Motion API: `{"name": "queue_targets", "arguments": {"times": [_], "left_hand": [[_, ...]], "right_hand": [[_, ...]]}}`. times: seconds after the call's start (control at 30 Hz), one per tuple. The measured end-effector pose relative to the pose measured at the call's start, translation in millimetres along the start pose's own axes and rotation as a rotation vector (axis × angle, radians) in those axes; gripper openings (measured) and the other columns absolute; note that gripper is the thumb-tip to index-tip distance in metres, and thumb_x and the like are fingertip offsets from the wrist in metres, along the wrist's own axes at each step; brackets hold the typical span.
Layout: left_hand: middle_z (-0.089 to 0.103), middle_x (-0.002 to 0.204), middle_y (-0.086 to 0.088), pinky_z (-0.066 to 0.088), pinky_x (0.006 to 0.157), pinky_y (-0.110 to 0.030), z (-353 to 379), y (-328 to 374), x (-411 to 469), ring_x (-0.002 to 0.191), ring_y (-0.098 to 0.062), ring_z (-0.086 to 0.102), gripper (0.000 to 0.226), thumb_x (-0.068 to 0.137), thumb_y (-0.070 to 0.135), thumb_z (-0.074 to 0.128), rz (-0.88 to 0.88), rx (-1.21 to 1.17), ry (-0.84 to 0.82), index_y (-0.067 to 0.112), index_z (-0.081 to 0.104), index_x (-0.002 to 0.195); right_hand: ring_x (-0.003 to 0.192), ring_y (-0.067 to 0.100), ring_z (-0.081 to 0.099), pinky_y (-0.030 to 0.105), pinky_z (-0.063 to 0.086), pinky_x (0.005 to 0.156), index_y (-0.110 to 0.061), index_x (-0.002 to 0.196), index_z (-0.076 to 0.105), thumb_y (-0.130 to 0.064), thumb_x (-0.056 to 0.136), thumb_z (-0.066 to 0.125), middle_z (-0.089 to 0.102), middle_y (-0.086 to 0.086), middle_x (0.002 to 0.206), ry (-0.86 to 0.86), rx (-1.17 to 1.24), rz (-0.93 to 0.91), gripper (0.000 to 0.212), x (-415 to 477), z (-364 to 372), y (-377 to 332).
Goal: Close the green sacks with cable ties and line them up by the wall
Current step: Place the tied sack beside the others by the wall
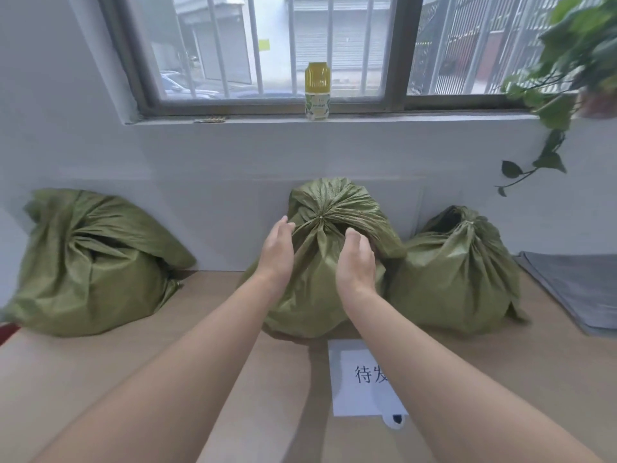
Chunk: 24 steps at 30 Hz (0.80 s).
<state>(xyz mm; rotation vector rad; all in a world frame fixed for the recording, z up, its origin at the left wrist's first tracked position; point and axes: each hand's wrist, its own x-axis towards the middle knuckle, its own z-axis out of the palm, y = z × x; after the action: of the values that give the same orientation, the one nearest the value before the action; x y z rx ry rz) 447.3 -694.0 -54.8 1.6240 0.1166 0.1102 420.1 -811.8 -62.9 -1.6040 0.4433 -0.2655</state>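
Both the left hand (277, 250) and right hand (355, 262) flank the tied middle green sack (320, 289) with fingers relaxed and holding nothing, apparently steadying it upright against the wall (233, 155).

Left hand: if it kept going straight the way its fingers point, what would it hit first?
Probably the middle sack, whose upper side the left hand nearly touches. If it slips past, the wall behind; depth is unclear.

You've got a white wall (233, 155) ahead, barred window (267, 45) above, yellow bottle (317, 91) on the sill (367, 119), leafy plant (567, 61) right.
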Motion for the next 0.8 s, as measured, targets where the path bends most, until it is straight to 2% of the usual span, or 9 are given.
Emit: {"name": "queue_targets", "arguments": {"times": [0.23, 0.37, 0.57, 0.67, 0.8], "left_hand": [[0.04, 0.16, 0.006, 0.023, 0.117, -0.032, -29, 18, -53, 0.148, -0.011, 0.033, 0.05, 0.107, 0.035, 0.036, -0.052, -0.058, -0.002, 0.025, 0.04, 0.155], [0.038, 0.161, 0.006, 0.023, 0.112, -0.03, -46, 32, -84, 0.149, -0.011, 0.032, 0.051, 0.106, 0.036, 0.037, -0.052, -0.074, -0.029, 0.026, 0.039, 0.156], [0.041, 0.16, 0.001, 0.023, 0.111, -0.03, -73, 41, -128, 0.149, -0.015, 0.032, 0.051, 0.106, 0.038, 0.038, -0.057, -0.084, -0.048, 0.026, 0.04, 0.155], [0.041, 0.16, 0.001, 0.022, 0.116, -0.033, -89, 39, -148, 0.149, -0.016, 0.033, 0.051, 0.105, 0.041, 0.039, -0.078, -0.102, -0.057, 0.026, 0.041, 0.154], [0.039, 0.161, 0.002, 0.021, 0.117, -0.035, -110, 38, -175, 0.15, -0.018, 0.032, 0.052, 0.105, 0.043, 0.039, -0.089, -0.125, -0.074, 0.028, 0.041, 0.154]], "right_hand": [[0.141, 0.025, 0.043, 0.048, 0.031, 0.119, -0.025, 0.149, 0.052, -0.052, 0.104, 0.031, 0.051, 0.003, 0.151, -0.006, 0.021, -0.004, 0.056, -57, -10, -16], [0.14, 0.025, 0.045, 0.042, 0.032, 0.111, -0.022, 0.148, 0.053, -0.047, 0.106, 0.031, 0.054, 0.002, 0.151, -0.011, 0.029, -0.037, 0.053, -90, -13, -32], [0.141, 0.023, 0.044, 0.038, 0.032, 0.111, -0.022, 0.149, 0.052, -0.047, 0.107, 0.032, 0.053, 0.001, 0.151, -0.012, 0.044, -0.031, 0.053, -148, -19, -30], [0.141, 0.023, 0.044, 0.035, 0.031, 0.104, -0.021, 0.151, 0.051, -0.047, 0.107, 0.032, 0.052, 0.002, 0.151, -0.019, 0.05, -0.017, 0.054, -176, -22, -26], [0.14, 0.024, 0.045, 0.04, 0.033, 0.117, -0.021, 0.149, 0.053, -0.047, 0.107, 0.034, 0.054, 0.001, 0.149, -0.019, 0.045, -0.013, 0.054, -213, -22, -25]]}}
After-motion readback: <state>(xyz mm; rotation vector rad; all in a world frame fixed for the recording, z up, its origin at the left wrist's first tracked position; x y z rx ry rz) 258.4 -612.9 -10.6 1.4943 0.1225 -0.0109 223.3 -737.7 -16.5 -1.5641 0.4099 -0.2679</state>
